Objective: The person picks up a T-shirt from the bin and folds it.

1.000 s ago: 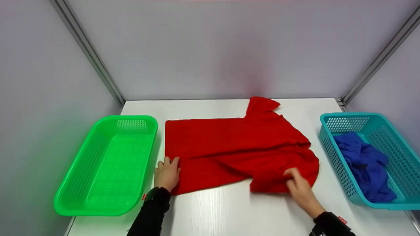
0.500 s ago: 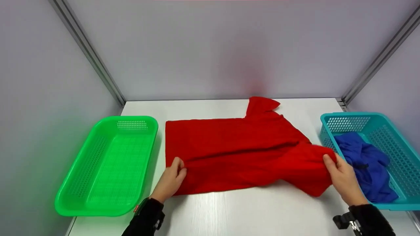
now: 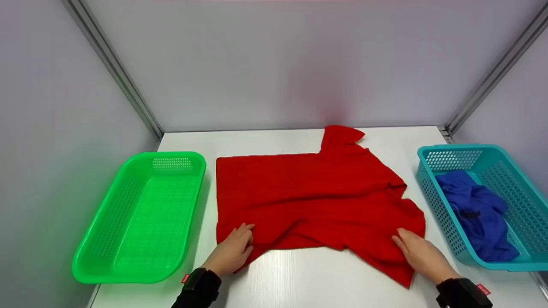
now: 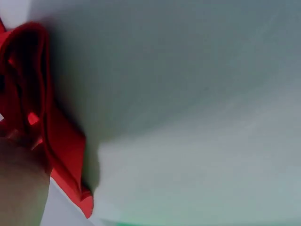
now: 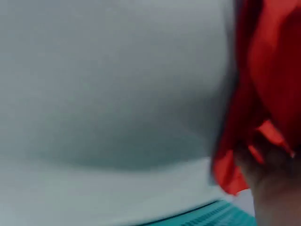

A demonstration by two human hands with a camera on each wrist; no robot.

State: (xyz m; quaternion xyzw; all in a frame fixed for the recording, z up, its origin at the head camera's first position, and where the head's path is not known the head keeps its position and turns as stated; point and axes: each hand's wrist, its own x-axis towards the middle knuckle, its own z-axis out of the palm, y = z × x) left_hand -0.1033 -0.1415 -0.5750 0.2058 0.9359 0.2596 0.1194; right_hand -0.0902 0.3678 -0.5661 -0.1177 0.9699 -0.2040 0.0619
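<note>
A red T-shirt lies sideways on the white table, hem to the left and one sleeve pointing to the back. My left hand grips its near left part, where the cloth is drawn up in creases. In the left wrist view the shirt's edge stands in an open loop beside the fingers. My right hand holds the near sleeve, which slants toward the front. Raised red cloth meets the right fingers in the blurred right wrist view. Some fingertips of both hands are hidden.
A bright green basket with nothing in it stands left of the shirt. To the right, a teal basket holds crumpled blue cloth. Pale panels close off the table's back and sides.
My right hand took the near sleeve, stretched it to the right, then brought it down toward the front. My left hand has moved nearer, and the shirt's near left corner has come with it.
</note>
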